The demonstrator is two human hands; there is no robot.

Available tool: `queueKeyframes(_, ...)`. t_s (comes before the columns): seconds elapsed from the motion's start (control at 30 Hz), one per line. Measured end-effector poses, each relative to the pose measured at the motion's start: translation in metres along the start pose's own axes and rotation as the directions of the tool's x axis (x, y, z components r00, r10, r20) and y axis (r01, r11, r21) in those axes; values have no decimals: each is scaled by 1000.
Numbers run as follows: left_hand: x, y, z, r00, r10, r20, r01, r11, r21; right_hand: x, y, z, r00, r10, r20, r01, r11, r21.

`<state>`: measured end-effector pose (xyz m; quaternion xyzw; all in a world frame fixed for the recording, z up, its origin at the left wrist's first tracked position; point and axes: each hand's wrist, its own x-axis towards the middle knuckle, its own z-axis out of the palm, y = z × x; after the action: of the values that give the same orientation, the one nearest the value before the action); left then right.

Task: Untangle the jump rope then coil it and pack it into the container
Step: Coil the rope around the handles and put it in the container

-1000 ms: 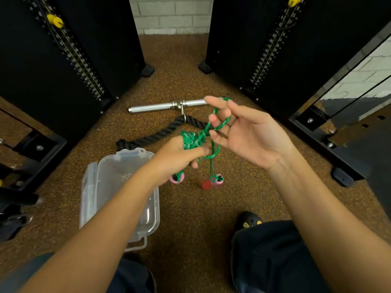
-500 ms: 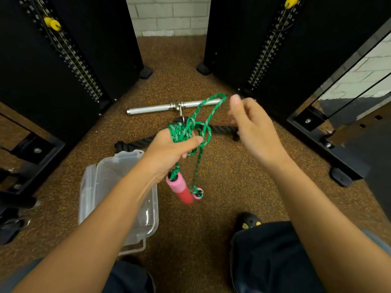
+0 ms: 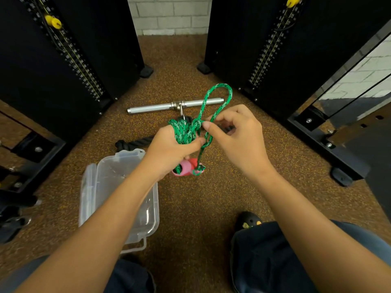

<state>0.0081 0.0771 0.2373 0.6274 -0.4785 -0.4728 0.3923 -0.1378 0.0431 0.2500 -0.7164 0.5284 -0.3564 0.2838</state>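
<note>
A green braided jump rope (image 3: 186,132) is bunched in several coils in my left hand (image 3: 171,151), which grips the bundle above the floor. Its pink and red handles (image 3: 186,168) hang just under that hand. One loop of the rope (image 3: 220,92) stands up above the bundle. My right hand (image 3: 237,136) pinches a strand of this loop between thumb and forefinger, close beside the left hand. A clear plastic container (image 3: 99,187) lies open on the floor below and left of my left forearm, with its lid folded out to the left.
A chrome bar attachment (image 3: 156,107) and a thick black rope (image 3: 133,143) lie on the speckled brown floor behind my hands. Black weight-stack machines (image 3: 63,60) stand left and right. My knees and a dark shoe (image 3: 247,222) are at the bottom.
My right hand has come in from open beside the rope and now pinches a strand. The loop stands taller. The handles have swung up closer under my left hand.
</note>
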Motion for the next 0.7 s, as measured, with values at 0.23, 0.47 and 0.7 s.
queueKeyframes(0.23,-1,-16,19,976,-147,162,148,989,6,10,-11,-14,958,176,225,-271,813,516)
queueKeyframes(0.47,6,-19,5,997,-63,-48,63,998,13,9,-15,-14,854,238,462,-516,500,696)
queueKeyframes(0.7,2,-19,12,984,-126,123,128,992,-11,16,-8,-23,818,408,406,-507,177,844)
